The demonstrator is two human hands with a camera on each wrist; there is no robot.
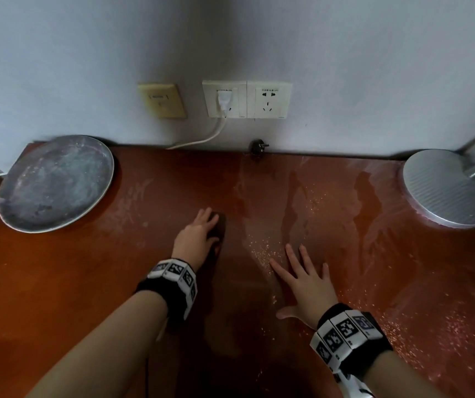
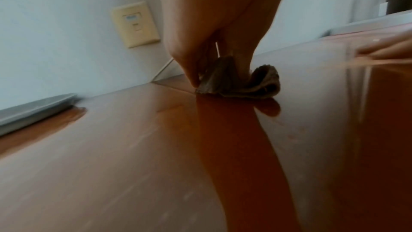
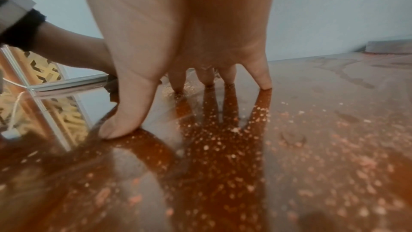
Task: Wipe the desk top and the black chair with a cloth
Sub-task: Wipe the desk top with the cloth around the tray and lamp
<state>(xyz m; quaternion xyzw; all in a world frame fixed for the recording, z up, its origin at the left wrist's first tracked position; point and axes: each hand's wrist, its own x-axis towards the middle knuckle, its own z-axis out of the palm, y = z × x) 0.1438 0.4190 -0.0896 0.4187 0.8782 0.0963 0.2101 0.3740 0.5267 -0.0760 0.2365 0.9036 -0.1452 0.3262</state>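
The desk top [image 1: 87, 282] is glossy red-brown, with wet streaks and scattered pale crumbs [image 1: 262, 248] across its middle and right. My left hand [image 1: 197, 234] lies over a small brown cloth [image 1: 221, 224] near the desk's middle. In the left wrist view the cloth [image 2: 240, 82] is bunched between the thumb and fingers of that hand [image 2: 200, 41] and touches the wood. To the right, my right hand [image 1: 302, 278] rests flat on the desk with fingers spread, its fingertips [image 3: 265, 84] down among the crumbs. The black chair is not in view.
A round grey metal tray [image 1: 55, 182] lies at the back left. A silver lamp base [image 1: 451, 188] stands at the back right. Wall sockets [image 1: 247, 99] with a white plug and cable sit above the back edge. A loose black plug [image 1: 258, 147] rests there.
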